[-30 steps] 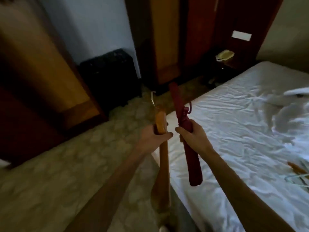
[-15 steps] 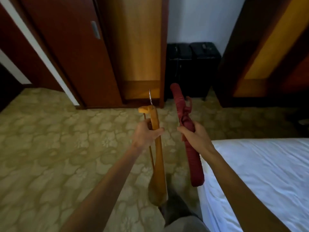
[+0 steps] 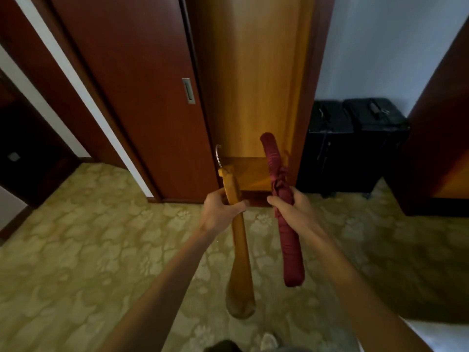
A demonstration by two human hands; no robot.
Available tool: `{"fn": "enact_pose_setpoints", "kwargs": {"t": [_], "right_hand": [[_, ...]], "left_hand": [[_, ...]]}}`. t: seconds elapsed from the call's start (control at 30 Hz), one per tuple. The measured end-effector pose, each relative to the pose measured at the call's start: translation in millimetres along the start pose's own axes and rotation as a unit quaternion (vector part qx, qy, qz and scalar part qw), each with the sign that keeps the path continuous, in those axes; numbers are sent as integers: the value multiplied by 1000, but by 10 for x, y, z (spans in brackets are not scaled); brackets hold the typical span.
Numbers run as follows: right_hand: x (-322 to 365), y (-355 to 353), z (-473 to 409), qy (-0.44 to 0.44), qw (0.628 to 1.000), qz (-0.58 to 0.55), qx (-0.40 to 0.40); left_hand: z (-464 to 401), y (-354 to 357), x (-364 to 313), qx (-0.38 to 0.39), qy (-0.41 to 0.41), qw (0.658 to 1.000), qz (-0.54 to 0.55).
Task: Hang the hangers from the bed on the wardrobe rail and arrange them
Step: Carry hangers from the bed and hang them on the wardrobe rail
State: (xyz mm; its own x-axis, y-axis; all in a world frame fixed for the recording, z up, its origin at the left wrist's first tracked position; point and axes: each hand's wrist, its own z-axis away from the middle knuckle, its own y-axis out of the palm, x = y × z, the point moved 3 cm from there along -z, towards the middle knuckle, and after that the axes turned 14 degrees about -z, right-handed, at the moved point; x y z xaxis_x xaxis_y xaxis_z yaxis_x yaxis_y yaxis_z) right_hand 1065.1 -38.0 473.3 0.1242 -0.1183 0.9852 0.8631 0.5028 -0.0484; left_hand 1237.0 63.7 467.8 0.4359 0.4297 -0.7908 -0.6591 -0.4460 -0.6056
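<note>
My left hand (image 3: 220, 212) grips a light wooden hanger (image 3: 239, 252) near its metal hook, seen edge-on and pointing down toward the floor. A dark red padded hanger (image 3: 288, 240), also edge-on, is held at its middle by my right hand (image 3: 294, 212). Both hangers are in front of me at about the same height, a hand's width apart. Straight ahead is the wardrobe: a dark red sliding door (image 3: 132, 97) with a metal recessed handle, and beside it the open section with a yellow-wood interior (image 3: 253, 85). No rail is in view.
Two black suitcases (image 3: 355, 146) stand against the white wall right of the wardrobe. Another dark wooden panel (image 3: 441, 138) rises at the far right. Patterned green-yellow carpet (image 3: 88, 250) covers the floor. A corner of the white bed (image 3: 441, 336) shows at the bottom right.
The view has swung left, away from the bed and toward the wardrobe, which is now closer and centred. Both hands keep the same hold on their hangers.
</note>
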Motion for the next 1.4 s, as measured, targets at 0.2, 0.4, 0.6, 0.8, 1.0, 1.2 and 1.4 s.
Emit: {"fn": "enact_pose_setpoints", "kwargs": {"t": [0.2,0.4,0.6,0.8,1.0,1.2,1.4], "right_hand": [[251,697,-1035,11,1000,-1,25],[412,1327,-2182,11,1000,18,0],[850,1849,-3144,28,998,1,-61],[1259,2124,-3930,24,993,-27,-108],[1636,2192,-4804,-5,994,-41,-98],[2207,2020,-5837,-59,993,-32,-101],[3218,1633,-6869,-136,986,-48,-83]], "left_hand": [[-1154,-426,170,1,6,1000,21],[-2534,-664,404,57,16,997,45],[-3802,-1090,309,114,60,991,47],[-4821,-1378,-1,142,123,981,38],[-5738,-1556,-406,120,123,984,44],[-6722,-1660,-1019,102,122,985,66],[-7709,-1883,-2031,59,137,983,109]]}}
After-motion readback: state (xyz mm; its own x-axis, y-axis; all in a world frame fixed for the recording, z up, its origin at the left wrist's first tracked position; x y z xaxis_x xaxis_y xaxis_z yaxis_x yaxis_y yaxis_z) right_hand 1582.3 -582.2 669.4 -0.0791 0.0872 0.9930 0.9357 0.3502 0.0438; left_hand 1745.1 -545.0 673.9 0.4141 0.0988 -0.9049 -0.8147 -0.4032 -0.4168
